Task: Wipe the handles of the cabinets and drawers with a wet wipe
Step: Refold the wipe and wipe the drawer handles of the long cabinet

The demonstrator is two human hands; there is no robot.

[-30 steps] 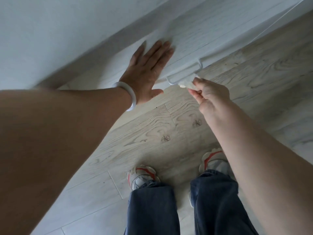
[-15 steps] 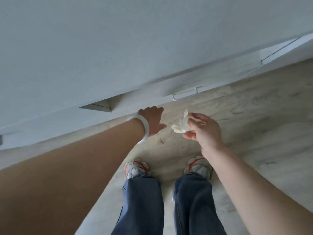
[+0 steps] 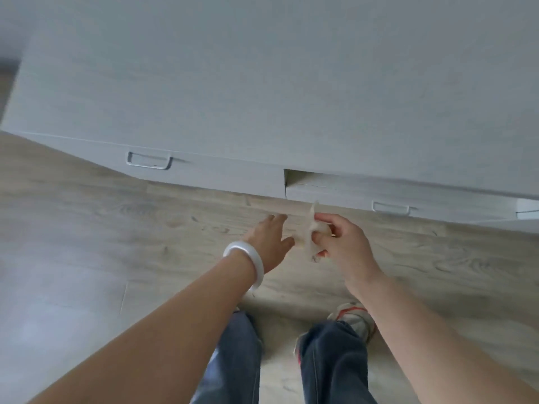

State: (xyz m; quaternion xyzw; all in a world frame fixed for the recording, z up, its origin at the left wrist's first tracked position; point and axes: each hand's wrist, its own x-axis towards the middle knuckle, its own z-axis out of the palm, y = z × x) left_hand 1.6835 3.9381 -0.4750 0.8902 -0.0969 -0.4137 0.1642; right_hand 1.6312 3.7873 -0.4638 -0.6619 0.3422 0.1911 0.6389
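The right hand pinched a crumpled wipe between thumb and fingers, above the floor and short of the cabinet. The left hand, a white bangle on its wrist, hung relaxed just beside the wipe, holding nothing. Beyond them ran two drawer fronts: one handle to the left, another handle to the right, both untouched. Jeans and a shoe showed below.
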